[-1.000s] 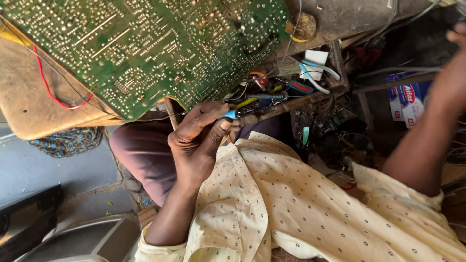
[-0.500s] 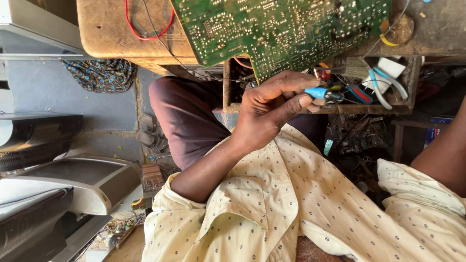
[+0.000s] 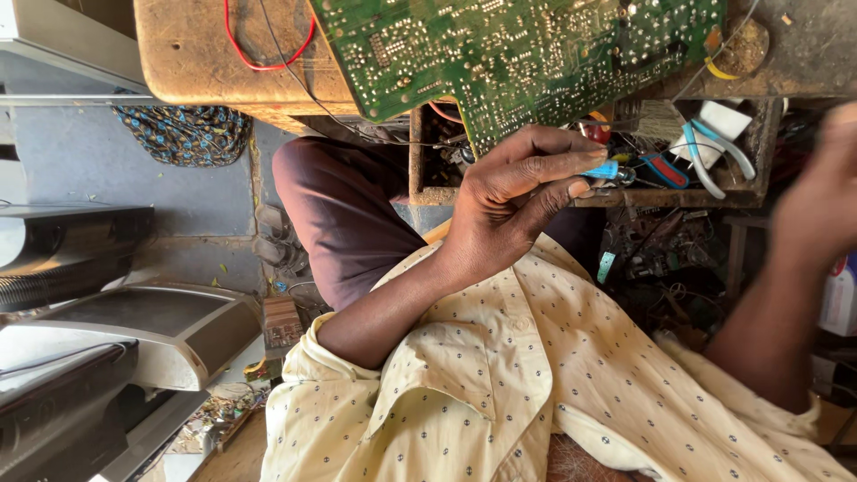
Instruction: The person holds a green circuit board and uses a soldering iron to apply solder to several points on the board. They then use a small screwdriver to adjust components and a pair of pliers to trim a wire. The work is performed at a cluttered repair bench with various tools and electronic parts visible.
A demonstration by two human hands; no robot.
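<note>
The left hand (image 3: pixel 500 210) is closed around a small blue-handled tool (image 3: pixel 605 170), the thumb and forefinger pinching its handle while the other fingers (image 3: pixel 544 143) curl above it; only the blue end and a short dark tip show, so what kind of tool it is cannot be told. It sits just below the near edge of the green circuit board (image 3: pixel 518 54), which lies solder-side up on the worn wooden desk (image 3: pixel 196 54) with a red wire (image 3: pixel 268 54) looping beside it on the left. The tool looks light, stiff and narrow, easily held at the handle between two fingers, as it is now; the board looks thin, rigid and fragile, best taken by its bare edges and not by the soldered joints. To the right of the hand an open wooden tray (image 3: pixel 759 152) holds blue-handled cutters (image 3: pixel 714 152) and other small tools. The right hand (image 3: pixel 817 196) is blurred at the far right, near the tray; whether it is open or holds anything cannot be told. A cream dotted shirt (image 3: pixel 500 393) fills the near foreground.
</note>
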